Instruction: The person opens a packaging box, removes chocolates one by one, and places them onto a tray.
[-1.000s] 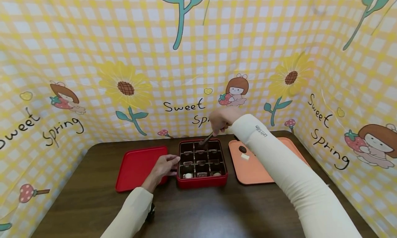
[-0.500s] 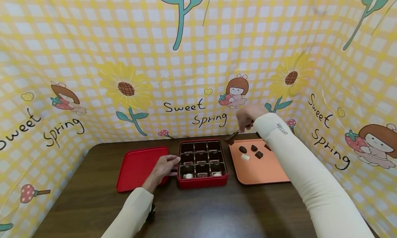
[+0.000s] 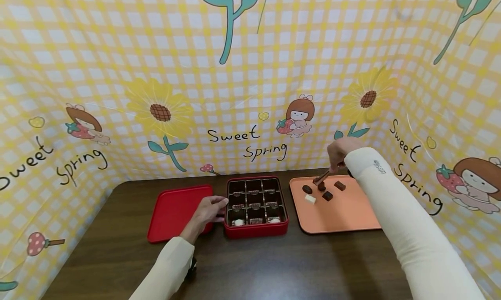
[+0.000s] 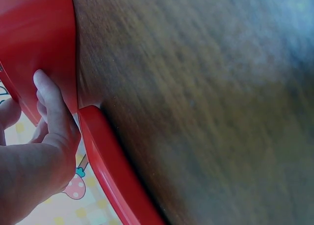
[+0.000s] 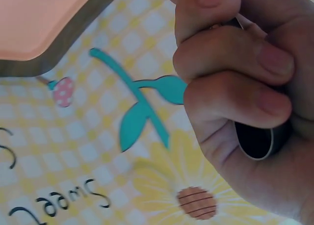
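In the head view my right hand [image 3: 341,151] grips slim tongs [image 3: 323,176] and points them down over the orange tray [image 3: 344,217]. Their tips reach a dark chocolate [image 3: 322,186] at the back of the tray; whether they pinch it cannot be told. The right wrist view shows fingers curled round the tongs' black rounded end [image 5: 255,139]. My left hand [image 3: 207,211] rests against the left side of a red box [image 3: 256,231], fingers fairly straight on its wall. Dark compartments divide the box. A pale piece [image 3: 238,222] lies in its front left compartment, another [image 3: 275,220] front right.
A red lid [image 3: 176,213] lies left of the box on the brown wooden table [image 3: 250,269]. Elsewhere on the tray are an oval dark chocolate [image 3: 307,189], a white one [image 3: 310,199], a dark square one [image 3: 327,196] and a brown one [image 3: 339,185]. Checked cloth [image 3: 250,95] walls the back.
My right hand has carried the tongs from the box's back middle compartment rightward, down to the chocolates on the tray. The left hand has stayed at the box.
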`<move>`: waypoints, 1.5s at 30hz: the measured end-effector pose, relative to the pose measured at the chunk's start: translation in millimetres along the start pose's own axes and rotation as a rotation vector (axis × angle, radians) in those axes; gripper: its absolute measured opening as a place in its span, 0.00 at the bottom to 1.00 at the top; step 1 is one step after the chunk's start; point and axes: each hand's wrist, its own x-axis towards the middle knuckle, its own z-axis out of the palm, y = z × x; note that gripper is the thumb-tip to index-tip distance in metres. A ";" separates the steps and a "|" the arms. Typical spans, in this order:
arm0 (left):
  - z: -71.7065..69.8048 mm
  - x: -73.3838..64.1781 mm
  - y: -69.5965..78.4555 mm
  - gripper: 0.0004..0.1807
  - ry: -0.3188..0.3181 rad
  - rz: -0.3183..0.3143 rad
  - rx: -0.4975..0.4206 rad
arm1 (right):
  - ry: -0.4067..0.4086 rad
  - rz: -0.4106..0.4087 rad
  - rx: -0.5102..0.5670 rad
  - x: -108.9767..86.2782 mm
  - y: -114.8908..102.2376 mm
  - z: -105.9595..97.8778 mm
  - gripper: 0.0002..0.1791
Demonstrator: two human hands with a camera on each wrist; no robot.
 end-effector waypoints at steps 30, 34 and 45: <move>0.4 1.9 1.5 0.20 -0.005 -0.012 -0.012 | 0.016 0.061 0.056 1.2 55.3 46.4 0.05; 0.0 1.9 0.8 0.20 -0.003 -0.009 -0.010 | 0.021 0.066 0.056 1.0 56.0 47.1 0.05; 0.5 2.2 -0.3 0.20 0.007 -0.023 -0.005 | 0.032 0.045 0.056 -7.3 47.5 31.2 0.07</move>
